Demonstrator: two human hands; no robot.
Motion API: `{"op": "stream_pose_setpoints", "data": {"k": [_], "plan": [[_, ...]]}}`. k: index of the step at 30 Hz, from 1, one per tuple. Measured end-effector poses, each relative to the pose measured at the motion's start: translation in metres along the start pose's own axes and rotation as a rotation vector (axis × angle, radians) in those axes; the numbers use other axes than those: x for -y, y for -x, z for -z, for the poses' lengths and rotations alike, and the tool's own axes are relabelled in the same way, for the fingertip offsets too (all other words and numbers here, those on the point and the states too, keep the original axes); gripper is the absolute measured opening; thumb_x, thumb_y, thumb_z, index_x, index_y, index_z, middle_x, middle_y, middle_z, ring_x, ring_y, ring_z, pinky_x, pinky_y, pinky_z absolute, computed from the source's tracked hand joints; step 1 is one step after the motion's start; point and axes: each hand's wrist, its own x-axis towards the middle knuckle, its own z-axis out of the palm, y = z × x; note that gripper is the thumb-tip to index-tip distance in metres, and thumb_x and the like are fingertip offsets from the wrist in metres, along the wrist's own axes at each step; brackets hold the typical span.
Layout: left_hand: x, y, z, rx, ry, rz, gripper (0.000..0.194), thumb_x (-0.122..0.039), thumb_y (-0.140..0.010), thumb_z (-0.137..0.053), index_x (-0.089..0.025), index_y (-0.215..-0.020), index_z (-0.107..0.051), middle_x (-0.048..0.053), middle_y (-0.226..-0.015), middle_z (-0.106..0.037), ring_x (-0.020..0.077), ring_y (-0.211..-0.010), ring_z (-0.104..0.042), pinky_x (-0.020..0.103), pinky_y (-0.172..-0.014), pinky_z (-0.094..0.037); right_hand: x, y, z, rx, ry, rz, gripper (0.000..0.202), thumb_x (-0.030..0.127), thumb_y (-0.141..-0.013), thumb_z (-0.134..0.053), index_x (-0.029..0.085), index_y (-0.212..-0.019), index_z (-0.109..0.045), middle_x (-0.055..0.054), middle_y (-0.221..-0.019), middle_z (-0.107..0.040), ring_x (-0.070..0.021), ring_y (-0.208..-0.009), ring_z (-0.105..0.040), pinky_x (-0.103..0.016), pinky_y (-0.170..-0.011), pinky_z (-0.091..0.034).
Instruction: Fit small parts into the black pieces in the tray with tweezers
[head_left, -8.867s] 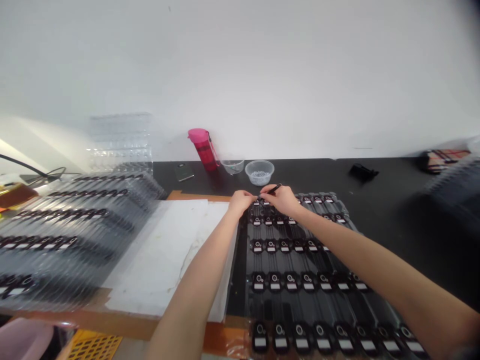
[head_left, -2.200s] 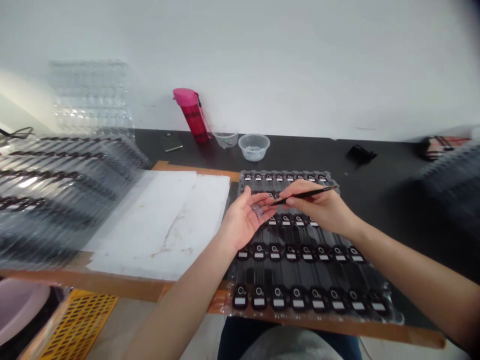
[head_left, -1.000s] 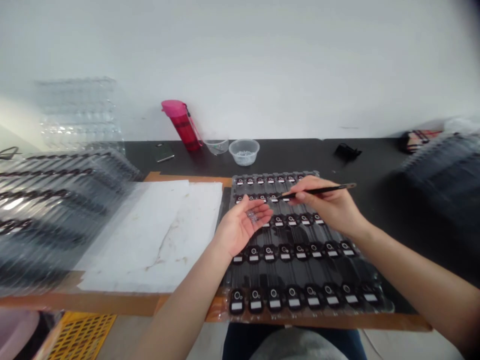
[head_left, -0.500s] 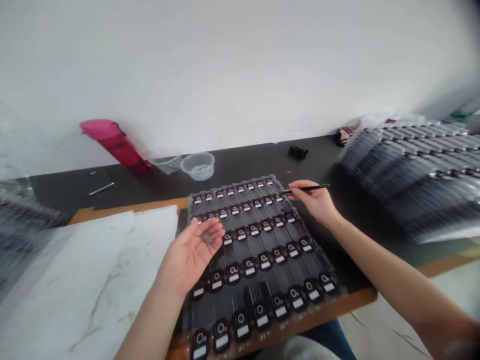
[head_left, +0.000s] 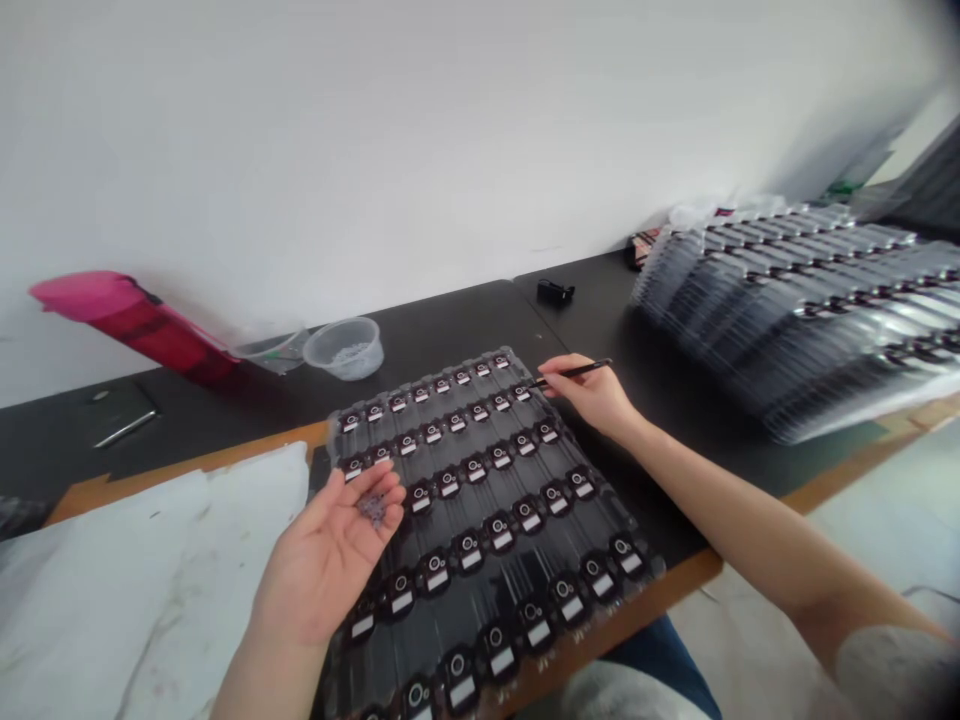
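Note:
My left hand (head_left: 334, 545) is palm up over the left side of a clear plastic tray (head_left: 450, 520). A small heap of tiny clear pieces (head_left: 372, 507) lies on its cupped fingers. Rows of small black parts (head_left: 500, 531), each with a ring and a pale rectangle, fill the tray. At the tray's far right corner, my right hand (head_left: 589, 395) pinches a slim black pen-like tool (head_left: 589, 369). Its tip points left, close to the last part of the second row; whether it touches cannot be made out.
A clear plastic tub (head_left: 343, 350) of small pale pieces stands behind the tray, beside a red-pink pouch (head_left: 142, 325). Stacked filled trays (head_left: 795, 310) rise at the right. A small black object (head_left: 555, 291) lies near the wall. White sheets (head_left: 187, 570) cover the left side.
The view has turned to the right, so the tub, pouch and tray appear farther left. Both hands keep nearly the same places over the tray, with the tool tip near the same part.

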Motion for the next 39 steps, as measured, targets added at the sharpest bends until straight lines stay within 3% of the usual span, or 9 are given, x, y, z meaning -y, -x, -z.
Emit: {"op": "stream_pose_setpoints", "data": {"k": [26, 39], "plan": [[0.000, 0.002, -0.002, 0.017, -0.007, 0.018, 0.031, -0.019, -0.088, -0.041, -0.002, -0.093, -0.066, 0.014, -0.085, -0.063, 0.0186, -0.075, -0.062, 0.029, -0.063, -0.057, -0.009, -0.002, 0.002, 0.048, 0.074, 0.059, 0.023, 0.037, -0.072, -0.068, 0.016, -0.081, -0.067, -0.005, -0.088, -0.062, -0.0157, -0.067, -0.061, -0.031, -0.064, -0.057], [-0.002, 0.002, 0.002, -0.035, 0.003, 0.038, 0.031, -0.018, -0.088, -0.039, -0.006, -0.095, -0.066, 0.014, -0.086, -0.063, 0.0181, -0.074, -0.061, 0.030, -0.059, -0.056, 0.002, 0.003, 0.003, 0.015, 0.021, 0.126, 0.019, 0.035, -0.074, -0.069, 0.018, -0.081, -0.069, -0.004, -0.087, -0.059, -0.0161, -0.074, -0.061, -0.031, -0.066, -0.060]]}}
